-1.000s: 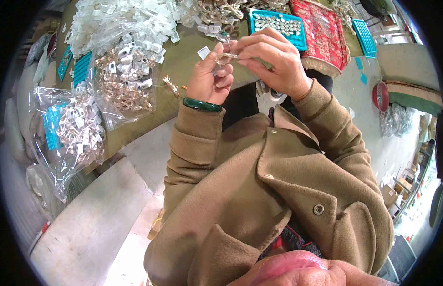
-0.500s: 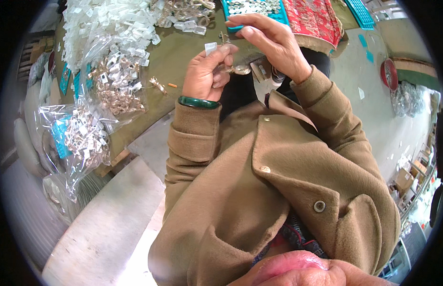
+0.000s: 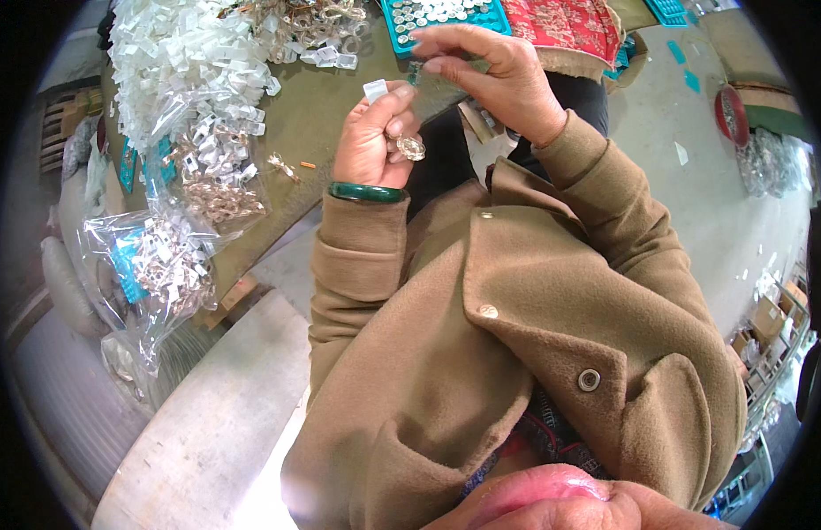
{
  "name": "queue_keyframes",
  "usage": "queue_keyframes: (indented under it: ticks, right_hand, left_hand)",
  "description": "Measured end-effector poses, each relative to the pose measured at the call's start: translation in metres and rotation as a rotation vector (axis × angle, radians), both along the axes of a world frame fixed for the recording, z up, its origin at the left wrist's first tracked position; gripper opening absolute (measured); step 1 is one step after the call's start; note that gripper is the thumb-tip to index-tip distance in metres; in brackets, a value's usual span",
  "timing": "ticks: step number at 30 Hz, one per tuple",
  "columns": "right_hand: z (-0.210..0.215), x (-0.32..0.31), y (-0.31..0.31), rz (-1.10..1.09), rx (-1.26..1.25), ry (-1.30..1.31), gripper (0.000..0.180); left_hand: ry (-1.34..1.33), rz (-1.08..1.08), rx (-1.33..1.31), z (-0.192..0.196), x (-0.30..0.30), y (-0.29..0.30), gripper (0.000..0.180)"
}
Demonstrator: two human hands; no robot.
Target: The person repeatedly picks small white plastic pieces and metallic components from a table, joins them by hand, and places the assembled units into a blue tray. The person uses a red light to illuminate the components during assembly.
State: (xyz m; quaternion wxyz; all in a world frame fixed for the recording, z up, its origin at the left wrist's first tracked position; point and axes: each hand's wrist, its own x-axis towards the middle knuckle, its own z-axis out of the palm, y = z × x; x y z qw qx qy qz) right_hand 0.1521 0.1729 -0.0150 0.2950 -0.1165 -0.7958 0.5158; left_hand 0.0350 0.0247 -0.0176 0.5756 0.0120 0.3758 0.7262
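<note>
My left hand (image 3: 375, 137), a green bangle at its wrist, is closed on a shiny metal bracelet. The bracelet's round, pale-gold end (image 3: 411, 148) hangs out below the fingers. A clear whitish plastic tab (image 3: 375, 90) sticks up beside the thumb, and a small dark strip (image 3: 415, 73) rises from the fingertips. My right hand (image 3: 507, 84) hovers just to the right of that strip, thumb and fingers apart and slightly blurred. Whether its thumb touches the strip is unclear. Beyond it lies a blue tray (image 3: 399, 41) of small round discs.
A heap of clear plastic pieces (image 3: 181, 66) covers the table's far left, next to piled metal bracelets (image 3: 313, 26). Nearer, clear bags (image 3: 172, 261) hold tagged bracelets. A red patterned cloth (image 3: 565, 34) lies at the far right. A small loose piece (image 3: 283, 166) rests near the table edge.
My right hand has moved slightly left, its thumb closer to the left hand's fingertips. The bracelet's round end has swung in toward my left hand and now hangs lower.
</note>
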Motion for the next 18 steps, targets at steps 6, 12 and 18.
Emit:
queue_keyframes:
  ticks: [6,12,18]
  right_hand:
    - [-0.007,-0.002,-0.009,0.082,-0.478,-0.064,0.015]
    - [-0.012,-0.008,-0.017,0.205,-0.981,0.082,0.013]
    - [-0.007,-0.003,-0.011,0.269,-1.219,0.107,0.011]
  left_hand:
    - [0.582,0.279,-0.109,0.002,0.023,0.013,0.009]
    - [0.947,0.448,-0.047,-0.001,0.028,0.019,0.005]
    - [0.834,0.307,-0.096,-0.001,0.023,0.011,0.005]
